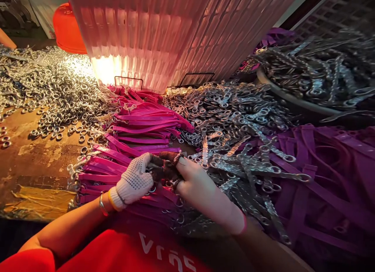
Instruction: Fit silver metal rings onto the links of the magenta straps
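Note:
My left hand (136, 182), in a white dotted glove with dark fingertips, and my right hand (197, 184), in a pale glove with darkened fingers, meet over a pile of bright pink straps (143, 127). The fingers of both are bent and pressed together. What they pinch is too small and dark to name; a bit of shiny metal shows just below the fingers. Metal rings are fixed to the left ends of many straps. To the right of my right hand lie braided-looking metal strips (246, 166) with ring ends.
Loose metal rings (70, 92) cover the table (38, 154) at left. A ribbed translucent panel (152, 37) stands behind, beside a lit red lamp (68, 27). At right are purple straps (325, 186) and a basin (281, 94) heaped with metal strips.

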Tool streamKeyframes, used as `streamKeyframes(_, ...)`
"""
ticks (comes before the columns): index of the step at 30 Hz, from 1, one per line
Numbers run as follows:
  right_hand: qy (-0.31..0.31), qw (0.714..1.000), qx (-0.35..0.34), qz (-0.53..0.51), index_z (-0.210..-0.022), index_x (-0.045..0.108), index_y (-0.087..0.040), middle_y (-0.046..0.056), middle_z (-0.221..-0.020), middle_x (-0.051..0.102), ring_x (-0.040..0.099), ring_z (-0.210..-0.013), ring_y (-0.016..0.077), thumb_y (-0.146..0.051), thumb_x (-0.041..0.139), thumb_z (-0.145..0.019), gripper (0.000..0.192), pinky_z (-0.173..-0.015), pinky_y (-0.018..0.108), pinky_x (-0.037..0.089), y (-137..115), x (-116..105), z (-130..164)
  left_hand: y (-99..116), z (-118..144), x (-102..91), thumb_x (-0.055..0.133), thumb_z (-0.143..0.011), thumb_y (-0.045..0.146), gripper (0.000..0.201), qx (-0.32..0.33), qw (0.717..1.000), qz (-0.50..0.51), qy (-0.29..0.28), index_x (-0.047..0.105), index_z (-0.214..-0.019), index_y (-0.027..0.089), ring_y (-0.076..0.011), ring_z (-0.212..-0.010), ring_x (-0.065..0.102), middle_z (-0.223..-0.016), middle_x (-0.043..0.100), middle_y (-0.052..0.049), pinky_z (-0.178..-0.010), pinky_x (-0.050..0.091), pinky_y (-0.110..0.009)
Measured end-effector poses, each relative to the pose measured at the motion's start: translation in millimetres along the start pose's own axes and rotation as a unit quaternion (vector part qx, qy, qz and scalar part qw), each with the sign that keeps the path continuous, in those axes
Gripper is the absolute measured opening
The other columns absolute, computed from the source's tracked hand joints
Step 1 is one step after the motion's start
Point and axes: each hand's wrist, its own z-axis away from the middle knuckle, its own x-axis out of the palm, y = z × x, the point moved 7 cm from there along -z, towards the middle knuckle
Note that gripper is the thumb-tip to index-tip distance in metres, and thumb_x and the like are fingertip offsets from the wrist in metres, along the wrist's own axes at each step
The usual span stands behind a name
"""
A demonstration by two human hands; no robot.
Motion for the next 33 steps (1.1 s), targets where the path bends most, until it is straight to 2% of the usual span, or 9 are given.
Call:
streamKeyframes(6,0.002,0.993,0.017,0.119,-0.124,0.055,-0.010,0.020,-0.124,0.060,0.060,-0.108,0.0269,-0.005,0.047,-0.068,0.057,-0.093,0.040,0.048,-1,5,11,-8,2,8.9,0.062,-0.085,0.044,0.032,-0.036,0.995,0.045,-0.085,0.058,-0.075,0.014,-0.0057,-0.041,0.042,-0.054,0.054,0.003,-0.041,0.031,-0.018)
streamKeyframes(12,-0.161,0.953,0.116,0.230,-0.083,0.064,-0.014,0.011,-0.079,0.068,0.060,-0.070,0.0230,-0.015,0.053,-0.074,0.015,-0.066,0.032,0.043,-7,12,17,-23,4,13.2,0.065,-0.079,0.039,0.027,-0.110,0.986,0.087,-0.091,0.056,-0.072,0.015,-0.0062,-0.039,0.041,-0.052,0.052,0.003,-0.036,0.028,-0.017)
streamKeyframes(16,-0.099,0.982,0.156,0.031,-0.077,0.063,-0.019,0.002,-0.067,0.065,0.054,-0.063,0.0169,-0.018,0.046,-0.081,0.017,-0.059,0.026,0.038,6,9,25,-14,-4,20.7,0.062,-0.080,0.041,0.027,-0.113,0.982,0.106,-0.105,0.056,-0.074,0.015,-0.0062,-0.038,0.039,-0.053,0.052,0.004,-0.037,0.030,-0.018)
streamKeyframes(19,0.002,0.984,0.172,-0.041,-0.078,0.064,-0.019,0.002,-0.069,0.064,0.053,-0.067,0.0171,-0.019,0.044,-0.081,0.019,-0.061,0.026,0.039,26,-4,32,5,-34,12.7,0.053,-0.088,0.034,0.024,-0.033,0.987,-0.121,-0.099,0.065,-0.083,0.014,-0.0089,-0.046,0.049,-0.063,0.062,-0.001,-0.047,0.041,-0.021)
streamKeyframes(20,0.041,0.983,0.175,-0.038,-0.078,0.064,-0.019,0.003,-0.070,0.064,0.053,-0.067,0.0177,-0.020,0.045,-0.080,0.019,-0.062,0.027,0.039,33,-12,34,12,-48,7.5,0.051,-0.090,0.030,0.023,0.012,0.964,-0.253,-0.077,0.068,-0.088,0.014,-0.0111,-0.054,0.056,-0.071,0.066,-0.003,-0.055,0.047,-0.023)
streamKeyframes(22,0.103,0.978,0.178,-0.038,-0.075,0.063,-0.019,0.004,-0.069,0.062,0.052,-0.066,0.0182,-0.023,0.044,-0.081,0.020,-0.062,0.029,0.039,42,-28,38,23,-76,-0.3,0.049,-0.091,0.023,0.024,0.082,0.862,-0.499,-0.014,0.070,-0.097,0.013,-0.0177,-0.076,0.066,-0.087,0.071,-0.009,-0.074,0.052,-0.029)
streamKeyframes(24,0.136,0.973,0.178,-0.048,-0.075,0.064,-0.019,0.003,-0.067,0.061,0.051,-0.064,0.0180,-0.025,0.043,-0.082,0.023,-0.061,0.029,0.039,49,-39,40,21,-101,-1.1,0.050,-0.089,0.018,0.024,0.090,0.799,-0.595,0.011,0.070,-0.100,0.009,-0.0250,-0.090,0.067,-0.095,0.070,-0.015,-0.084,0.051,-0.036)
streamKeyframes(28,0.165,0.968,0.178,-0.055,-0.094,0.068,-0.018,0.002,-0.066,0.061,0.051,-0.063,0.0177,-0.026,0.041,-0.085,0.030,-0.060,0.029,0.041,57,-46,40,4,-126,13.3,0.042,-0.091,0.012,0.031,0.097,0.774,-0.626,0.004,0.065,-0.112,0.007,-0.0290,-0.095,0.067,-0.108,0.065,-0.020,-0.081,0.053,-0.040)
streamKeyframes(33,0.145,0.975,0.163,-0.043,-0.108,0.067,-0.017,0.006,-0.079,0.067,0.059,-0.074,0.0210,-0.020,0.041,-0.083,0.036,-0.071,0.033,0.048,59,-39,36,6,-119,16.0,0.040,-0.092,0.011,0.032,0.119,0.778,-0.617,0.004,0.065,-0.111,0.008,-0.0281,-0.091,0.067,-0.112,0.062,-0.021,-0.075,0.052,-0.039)
